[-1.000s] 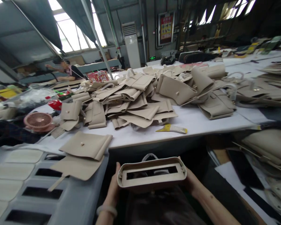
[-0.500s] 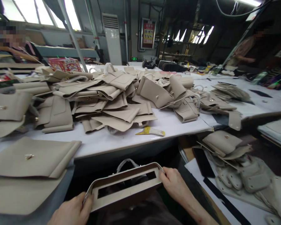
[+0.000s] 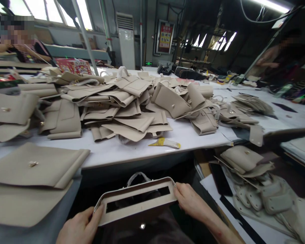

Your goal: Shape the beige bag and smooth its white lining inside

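- While both hands are low in the view, in front of the table's near edge, the beige bag frame [image 3: 137, 203] spans the gap between them, tilted so its right end sits higher.
- Left hand [image 3: 78, 228] grips the frame's lower left corner, thumb on the top face, the other fingers curled out of sight beneath.
- Right hand [image 3: 190, 201] closes on the upper right corner, fingertips [image 3: 176, 189] touching the rim.
- A long rectangular slot runs along the frame's top face between the two grips.
- Beyond, the white table [image 3: 132, 152] bears a heap of beige bag panels [image 3: 121, 105] and a yellow-tipped tool [image 3: 165, 143].
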`<action>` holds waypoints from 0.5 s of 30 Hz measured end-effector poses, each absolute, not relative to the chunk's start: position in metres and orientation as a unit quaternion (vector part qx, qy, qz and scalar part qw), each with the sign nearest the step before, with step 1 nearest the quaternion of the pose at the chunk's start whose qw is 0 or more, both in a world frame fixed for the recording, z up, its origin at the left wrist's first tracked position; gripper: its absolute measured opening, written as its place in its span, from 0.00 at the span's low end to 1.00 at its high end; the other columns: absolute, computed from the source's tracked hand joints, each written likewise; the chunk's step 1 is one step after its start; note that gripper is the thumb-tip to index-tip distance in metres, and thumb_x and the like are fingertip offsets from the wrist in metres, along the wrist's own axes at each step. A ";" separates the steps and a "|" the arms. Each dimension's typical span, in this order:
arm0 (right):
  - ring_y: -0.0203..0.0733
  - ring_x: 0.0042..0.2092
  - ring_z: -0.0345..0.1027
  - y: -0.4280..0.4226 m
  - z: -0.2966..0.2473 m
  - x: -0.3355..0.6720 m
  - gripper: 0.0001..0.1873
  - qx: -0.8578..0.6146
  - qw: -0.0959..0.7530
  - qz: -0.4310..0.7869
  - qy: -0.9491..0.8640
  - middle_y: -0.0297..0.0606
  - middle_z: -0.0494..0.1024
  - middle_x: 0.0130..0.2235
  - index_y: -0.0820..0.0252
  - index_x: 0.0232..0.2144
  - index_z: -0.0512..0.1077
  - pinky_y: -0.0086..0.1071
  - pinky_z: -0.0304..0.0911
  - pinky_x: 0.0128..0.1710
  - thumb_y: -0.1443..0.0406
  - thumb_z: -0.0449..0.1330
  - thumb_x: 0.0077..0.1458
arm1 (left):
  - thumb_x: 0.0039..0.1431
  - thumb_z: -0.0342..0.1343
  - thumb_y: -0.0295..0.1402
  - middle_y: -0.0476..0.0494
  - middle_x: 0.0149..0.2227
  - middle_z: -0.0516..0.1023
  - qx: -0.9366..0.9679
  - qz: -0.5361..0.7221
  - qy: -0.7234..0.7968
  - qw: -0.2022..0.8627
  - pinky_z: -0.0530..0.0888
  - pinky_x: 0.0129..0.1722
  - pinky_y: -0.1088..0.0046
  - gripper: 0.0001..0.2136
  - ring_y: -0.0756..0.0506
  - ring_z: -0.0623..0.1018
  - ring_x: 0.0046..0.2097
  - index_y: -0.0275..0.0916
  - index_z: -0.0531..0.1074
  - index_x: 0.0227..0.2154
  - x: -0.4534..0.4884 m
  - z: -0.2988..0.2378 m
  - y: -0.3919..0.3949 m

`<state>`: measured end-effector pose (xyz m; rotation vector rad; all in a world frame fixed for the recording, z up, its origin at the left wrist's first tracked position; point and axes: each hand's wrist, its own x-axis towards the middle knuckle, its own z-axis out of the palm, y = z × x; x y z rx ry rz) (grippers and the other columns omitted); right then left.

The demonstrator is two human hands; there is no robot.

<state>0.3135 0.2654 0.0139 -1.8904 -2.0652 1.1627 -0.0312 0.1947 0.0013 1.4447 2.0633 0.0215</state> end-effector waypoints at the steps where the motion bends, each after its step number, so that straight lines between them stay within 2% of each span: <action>1: 0.41 0.24 0.65 0.265 0.013 0.313 0.19 -0.622 0.054 0.380 -0.682 0.36 0.71 0.21 0.56 0.24 0.61 0.33 0.48 0.28 0.64 0.42 0.67 | 0.62 0.42 0.45 0.39 0.32 0.80 0.544 0.013 0.784 0.297 0.66 0.34 0.70 0.20 0.36 0.79 0.38 0.44 0.78 0.29 -0.028 0.004 0.195; 4: 0.46 0.33 0.69 0.263 0.010 0.312 0.18 -0.620 0.055 0.367 -0.691 0.43 0.75 0.29 0.56 0.25 0.61 0.34 0.51 0.33 0.65 0.42 0.67 | 0.62 0.43 0.42 0.37 0.34 0.81 0.550 -0.006 0.790 0.270 0.65 0.34 0.69 0.17 0.35 0.79 0.39 0.43 0.77 0.33 -0.017 0.010 0.196; 8: 0.50 0.38 0.71 0.260 0.003 0.310 0.17 -0.627 0.047 0.343 -0.698 0.46 0.76 0.32 0.57 0.27 0.62 0.36 0.52 0.37 0.65 0.41 0.66 | 0.66 0.37 0.44 0.36 0.35 0.81 0.514 -0.012 0.811 0.281 0.64 0.35 0.67 0.21 0.33 0.79 0.43 0.42 0.74 0.31 -0.007 0.013 0.194; 11: 0.50 0.38 0.70 0.257 -0.002 0.309 0.17 -0.640 0.060 0.320 -0.696 0.45 0.75 0.32 0.56 0.27 0.61 0.37 0.52 0.37 0.62 0.40 0.65 | 0.65 0.37 0.49 0.40 0.32 0.80 0.489 0.031 0.812 0.315 0.64 0.35 0.68 0.23 0.35 0.79 0.40 0.44 0.74 0.32 -0.008 0.013 0.188; 15: 0.46 0.29 0.69 0.249 -0.009 0.310 0.21 -0.646 0.097 0.357 -0.668 0.41 0.74 0.26 0.55 0.24 0.61 0.35 0.53 0.31 0.53 0.40 0.63 | 0.59 0.45 0.56 0.45 0.35 0.80 0.423 0.133 0.826 0.347 0.65 0.38 0.71 0.23 0.40 0.78 0.40 0.46 0.75 0.41 -0.009 0.015 0.176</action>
